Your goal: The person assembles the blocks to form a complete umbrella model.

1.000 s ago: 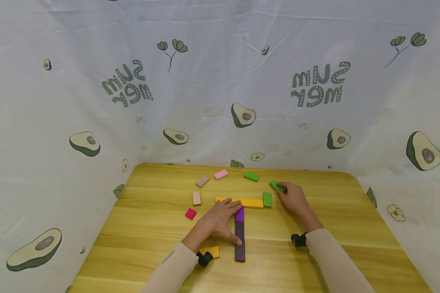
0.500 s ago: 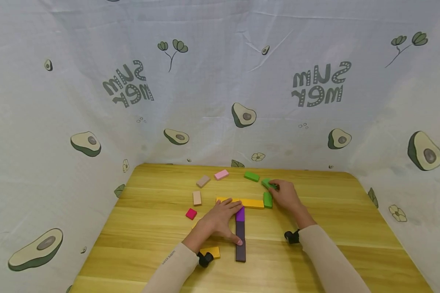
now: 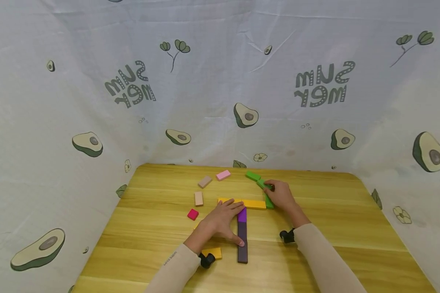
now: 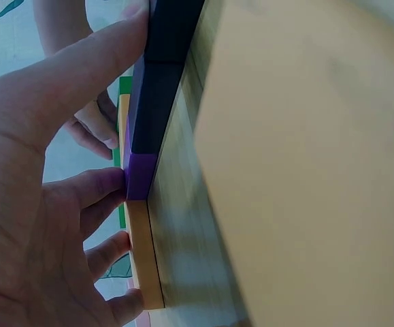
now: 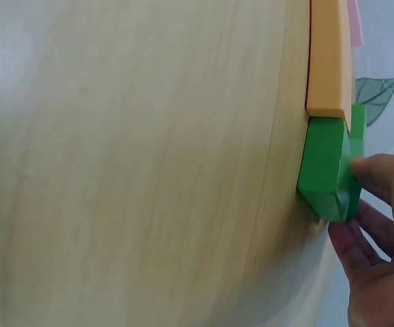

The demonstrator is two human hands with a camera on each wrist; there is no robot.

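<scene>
Hands, left to right: the left hand (image 3: 220, 221) lies spread, fingers extended and grasping nothing, thumb against a column of dark rectangular blocks (image 3: 242, 252), fingertips at a purple block (image 3: 242, 215) and a row of yellow rectangular blocks (image 3: 254, 204); the right hand (image 3: 281, 196) pinches a green rectangular block (image 3: 262, 184). Left of and beyond the left hand sit, in order, a red square block (image 3: 192, 214), a beige rectangular block (image 3: 199, 199), a tan rectangular block (image 3: 205, 182) and a pink rectangular block (image 3: 223, 175). Between the hands, column and row form a T. A second green block (image 3: 253, 176) lies just beyond the pinched one; a third green block (image 3: 269, 203), partly covered by the right hand, touches the row's right end. Beneath is a wood-grained table (image 3: 381, 252). Block material cannot be confirmed.
</scene>
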